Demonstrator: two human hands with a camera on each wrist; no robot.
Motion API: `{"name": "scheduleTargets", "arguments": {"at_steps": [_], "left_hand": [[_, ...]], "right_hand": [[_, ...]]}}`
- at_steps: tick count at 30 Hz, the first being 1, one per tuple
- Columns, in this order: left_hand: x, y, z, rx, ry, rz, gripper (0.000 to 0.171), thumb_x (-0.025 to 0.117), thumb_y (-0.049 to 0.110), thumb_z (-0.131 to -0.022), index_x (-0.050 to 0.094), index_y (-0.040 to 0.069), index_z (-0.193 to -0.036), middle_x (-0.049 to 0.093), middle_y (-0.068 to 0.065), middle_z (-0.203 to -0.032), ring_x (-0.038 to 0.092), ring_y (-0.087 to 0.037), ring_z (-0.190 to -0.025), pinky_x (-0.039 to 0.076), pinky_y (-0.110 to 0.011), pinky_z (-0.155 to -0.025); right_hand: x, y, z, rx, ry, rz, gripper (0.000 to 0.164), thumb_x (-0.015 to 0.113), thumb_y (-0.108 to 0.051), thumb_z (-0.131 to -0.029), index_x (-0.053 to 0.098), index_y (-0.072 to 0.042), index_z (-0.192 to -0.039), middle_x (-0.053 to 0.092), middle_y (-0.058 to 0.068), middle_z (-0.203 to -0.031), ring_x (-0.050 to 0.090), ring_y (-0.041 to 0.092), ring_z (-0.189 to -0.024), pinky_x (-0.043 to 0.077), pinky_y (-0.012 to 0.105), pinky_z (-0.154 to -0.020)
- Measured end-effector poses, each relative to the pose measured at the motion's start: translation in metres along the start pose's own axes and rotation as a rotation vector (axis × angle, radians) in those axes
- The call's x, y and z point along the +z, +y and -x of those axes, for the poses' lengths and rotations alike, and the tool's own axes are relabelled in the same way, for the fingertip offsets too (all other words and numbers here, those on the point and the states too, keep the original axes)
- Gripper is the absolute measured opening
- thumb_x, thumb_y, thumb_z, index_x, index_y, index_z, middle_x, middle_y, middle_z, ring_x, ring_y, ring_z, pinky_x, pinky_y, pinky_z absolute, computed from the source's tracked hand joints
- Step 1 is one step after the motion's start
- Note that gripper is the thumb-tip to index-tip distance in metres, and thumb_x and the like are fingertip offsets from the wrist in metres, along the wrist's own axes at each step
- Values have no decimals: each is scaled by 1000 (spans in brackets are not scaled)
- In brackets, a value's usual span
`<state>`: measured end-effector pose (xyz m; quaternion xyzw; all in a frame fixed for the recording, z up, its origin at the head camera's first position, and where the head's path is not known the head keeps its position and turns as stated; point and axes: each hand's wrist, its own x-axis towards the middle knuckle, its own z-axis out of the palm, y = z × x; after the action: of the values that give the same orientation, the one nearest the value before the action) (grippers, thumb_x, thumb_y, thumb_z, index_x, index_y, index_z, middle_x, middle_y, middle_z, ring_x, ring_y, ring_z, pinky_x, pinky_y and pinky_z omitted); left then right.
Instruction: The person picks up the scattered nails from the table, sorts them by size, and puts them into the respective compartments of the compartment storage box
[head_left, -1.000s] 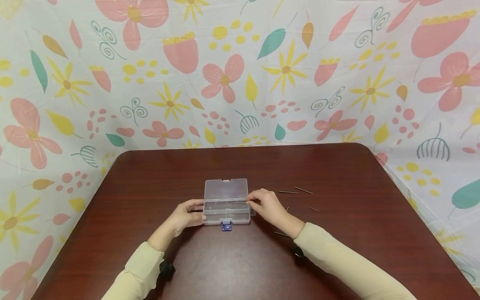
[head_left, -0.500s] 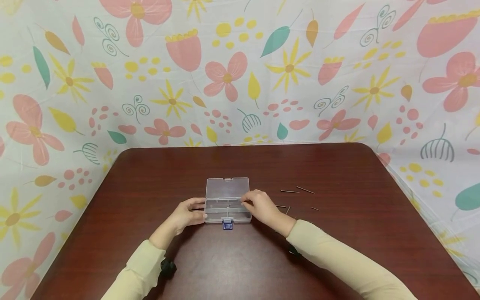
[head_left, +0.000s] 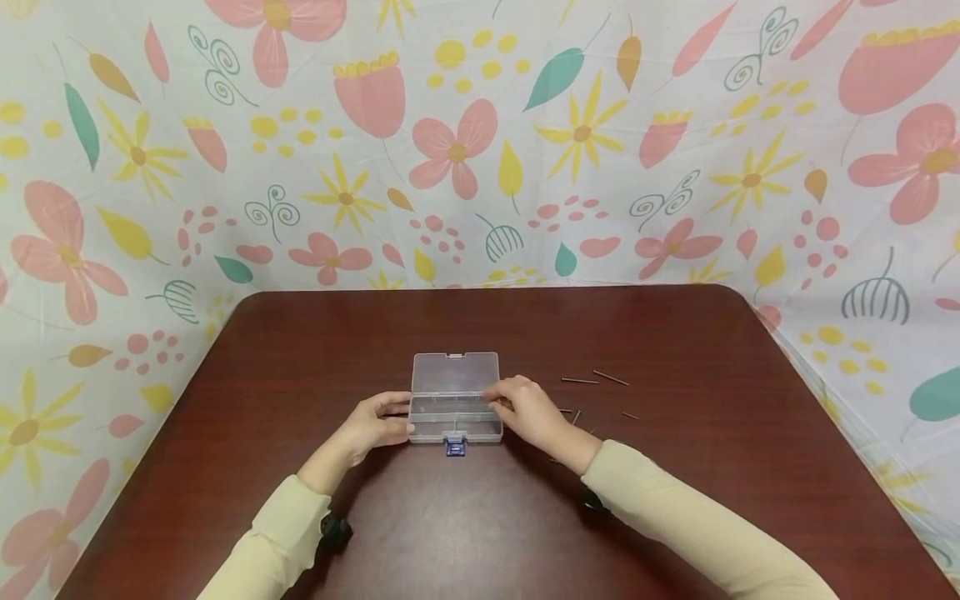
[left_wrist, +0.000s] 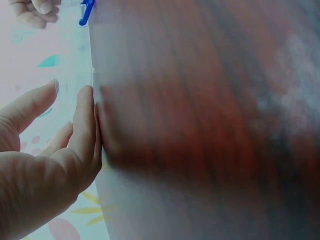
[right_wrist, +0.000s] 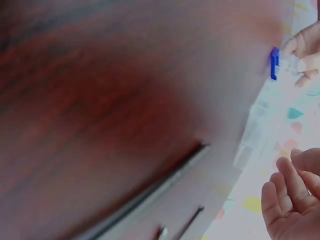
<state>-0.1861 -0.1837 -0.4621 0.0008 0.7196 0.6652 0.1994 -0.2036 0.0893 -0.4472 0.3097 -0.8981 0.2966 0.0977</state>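
A clear plastic compartment box [head_left: 431,438] stands on the table with its lid [head_left: 455,372] raised toward the back and a blue latch [head_left: 455,447] hanging at its front. My left hand [head_left: 372,427] rests against the box's left end, thumb and fingers spread and fairly straight. Over the right end of the back compartment is my right hand [head_left: 525,408], its fingers loosely bent. In the right wrist view no object shows between the right thumb and fingers [right_wrist: 287,187]. What lies inside the compartments is too small to make out.
Several nails lie right of the box, including a long nail [head_left: 581,381], a second long nail [head_left: 611,377] and a short nail [head_left: 630,416]. More nails are partly hidden by the right forearm. A floral cloth [head_left: 450,167] hangs behind the dark wooden table [head_left: 337,333].
The right hand brought a thin nail over the back compartment, moved left, then drew slightly back right; the nail no longer shows at its fingertips. The left hand stays at the box's end.
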Motion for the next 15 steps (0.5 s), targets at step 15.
{"name": "scheduleTargets", "arguments": {"at_steps": [15], "left_hand": [[0,2,1,6,10,-61,60,64,-4,-84,39,-9,-138,45,-34,-132,62,-18,-98,54,-35,-87]], "right_hand": [[-28,9,26,69,20,71,17,76,-11,-78,71,-6,-94,71,2,-89,60,18,-83,51,31,-70]]}}
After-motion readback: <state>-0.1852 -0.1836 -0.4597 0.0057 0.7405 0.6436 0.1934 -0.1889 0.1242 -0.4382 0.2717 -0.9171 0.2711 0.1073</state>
